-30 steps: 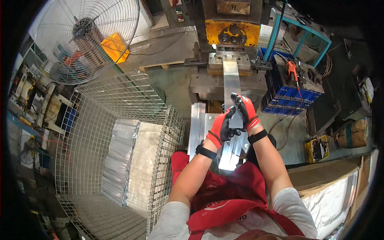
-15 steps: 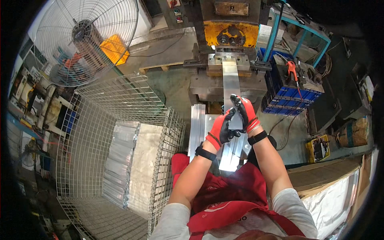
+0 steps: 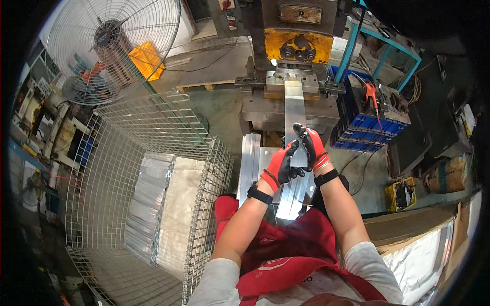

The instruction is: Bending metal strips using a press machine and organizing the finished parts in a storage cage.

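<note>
A long flat metal strip (image 3: 294, 109) runs away from me, its far end lying in the die (image 3: 293, 80) of a press (image 3: 298, 46). My left hand (image 3: 284, 164), in a red and black glove, grips the strip's left edge near its close end. On the right edge, my right hand (image 3: 312, 145), gloved the same way, grips it a little farther up. Both thumbs lie toward the strip's top, and the fingers underneath are partly hidden. Below my hands, more metal strips (image 3: 292, 199) lie in front of my apron, and another stack of strips (image 3: 248, 166) lies to their left.
A wire mesh cage (image 3: 191, 224) at left holds stacked metal profiles (image 3: 149, 204) and a cardboard sheet (image 3: 179, 214). Behind it stands a large fan (image 3: 107, 35). Blue crates (image 3: 357, 135) with a red air gun (image 3: 371, 94) stand right of the press. A yellow bin (image 3: 403, 194) sits farther right.
The view has shifted slightly. Both hands keep their grip on the strip, and its far end stays in the die.
</note>
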`<state>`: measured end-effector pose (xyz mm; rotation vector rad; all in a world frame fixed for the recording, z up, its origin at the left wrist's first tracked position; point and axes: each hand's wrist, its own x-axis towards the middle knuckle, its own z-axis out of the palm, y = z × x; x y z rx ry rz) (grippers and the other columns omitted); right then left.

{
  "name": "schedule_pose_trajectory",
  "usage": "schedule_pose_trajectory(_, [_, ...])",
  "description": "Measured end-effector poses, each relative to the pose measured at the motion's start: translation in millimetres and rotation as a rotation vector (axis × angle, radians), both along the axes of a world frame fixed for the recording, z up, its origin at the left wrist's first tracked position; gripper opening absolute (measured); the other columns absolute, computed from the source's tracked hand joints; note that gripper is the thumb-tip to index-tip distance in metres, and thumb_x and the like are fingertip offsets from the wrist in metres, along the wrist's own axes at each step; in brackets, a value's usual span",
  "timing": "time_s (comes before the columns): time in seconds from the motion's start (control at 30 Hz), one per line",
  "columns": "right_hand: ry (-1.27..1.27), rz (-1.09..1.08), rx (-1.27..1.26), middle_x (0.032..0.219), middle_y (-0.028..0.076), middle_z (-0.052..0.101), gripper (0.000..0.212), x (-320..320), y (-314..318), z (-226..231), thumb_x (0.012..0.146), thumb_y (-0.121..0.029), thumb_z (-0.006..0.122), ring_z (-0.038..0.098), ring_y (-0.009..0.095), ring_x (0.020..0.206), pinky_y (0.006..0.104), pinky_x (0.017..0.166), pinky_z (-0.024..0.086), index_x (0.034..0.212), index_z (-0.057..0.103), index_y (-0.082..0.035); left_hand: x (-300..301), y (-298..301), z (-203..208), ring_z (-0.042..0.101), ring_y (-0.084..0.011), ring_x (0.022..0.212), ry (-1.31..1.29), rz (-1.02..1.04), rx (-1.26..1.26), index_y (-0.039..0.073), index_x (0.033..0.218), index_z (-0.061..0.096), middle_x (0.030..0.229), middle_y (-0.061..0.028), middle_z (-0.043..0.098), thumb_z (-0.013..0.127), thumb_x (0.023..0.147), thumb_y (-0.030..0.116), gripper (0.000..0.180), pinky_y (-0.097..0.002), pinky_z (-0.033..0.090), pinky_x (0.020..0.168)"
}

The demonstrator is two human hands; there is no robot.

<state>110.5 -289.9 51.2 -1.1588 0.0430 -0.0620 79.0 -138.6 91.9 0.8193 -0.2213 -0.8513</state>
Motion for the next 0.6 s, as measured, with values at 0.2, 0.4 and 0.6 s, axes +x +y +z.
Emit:
schedule_pose_trajectory(0.2, [0.008, -0.071, -0.006, 0.072, -0.001, 0.054, 0.019, -1, 7, 16, 0.082, -0.024, 0.052, 0.051, 0.009, 0.055, 0.0247, 0.052, 0.043, 0.085, 0.057, -0.006, 3, -2, 0, 0.059, -0.0176, 0.053, -0.020, 0.031, -0.058, 0.011, 0.104, 0.050, 0.077, -0.0091, 0.060, 0.041, 0.087, 0.035, 0.031, -0.0246, 0.047, 0.040])
schedule_pose_trajectory(0.4, [-0.018, -0.112, -0.044, 0.088, 0.006, 0.060, 0.021, -10, 11, 16, 0.082, -0.016, 0.050, 0.055, 0.012, 0.079, 0.0248, 0.071, 0.043, 0.093, 0.058, 0.001, -2, -1, 0, 0.056, -0.0144, 0.051, 0.008, 0.090, 0.010, 0.008, 0.098, 0.054, 0.071, -0.0054, 0.058, 0.042, 0.087, 0.032, 0.029, -0.0240, 0.046, 0.043])
schedule_pose_trajectory(0.6, [-0.015, 0.052, 0.503, 0.082, 0.013, 0.061, 0.028, -44, 33, 53, 0.082, -0.021, 0.050, 0.059, 0.019, 0.073, 0.0304, 0.067, 0.048, 0.090, 0.058, 0.003, -17, -12, -19, 0.042, -0.0064, 0.048, -0.409, 0.378, 0.584, 0.004, 0.076, 0.054, 0.055, 0.0024, 0.045, 0.057, 0.079, 0.033, 0.030, -0.0219, 0.034, 0.043])
